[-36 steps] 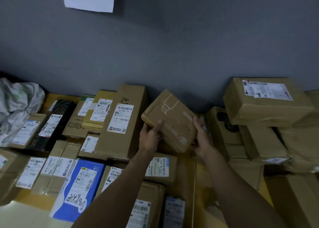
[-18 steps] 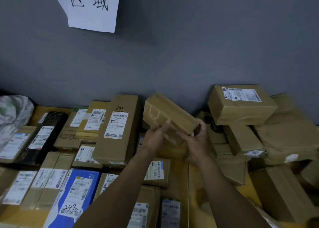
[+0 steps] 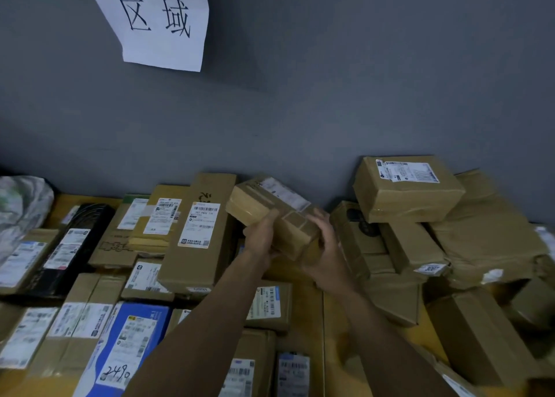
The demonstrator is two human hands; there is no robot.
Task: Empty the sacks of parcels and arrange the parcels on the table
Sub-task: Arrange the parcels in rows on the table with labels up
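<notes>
A small brown cardboard parcel (image 3: pixel 264 201) with a white label on its top face is held in the air above the table, near the grey wall. My left hand (image 3: pixel 260 238) grips its near left side, thumb on the front face. My right hand (image 3: pixel 326 248) holds its near right end, fingers curled around the edge. Below and around it, several labelled parcels lie flat on the yellow table (image 3: pixel 303 315). A tall brown box (image 3: pixel 198 234) with a white label lies just left of the held parcel.
A loose stack of brown boxes (image 3: pixel 408 186) rises at the right against the wall. A blue parcel (image 3: pixel 132 342) marked 2490 lies at the front left. A crumpled white sack (image 3: pixel 21 207) sits at the far left. A paper sign (image 3: pixel 159 21) hangs on the wall.
Both hands have turned the parcel over, so its labelled face now points up. The camera tilted upward, showing more of the wall sign.
</notes>
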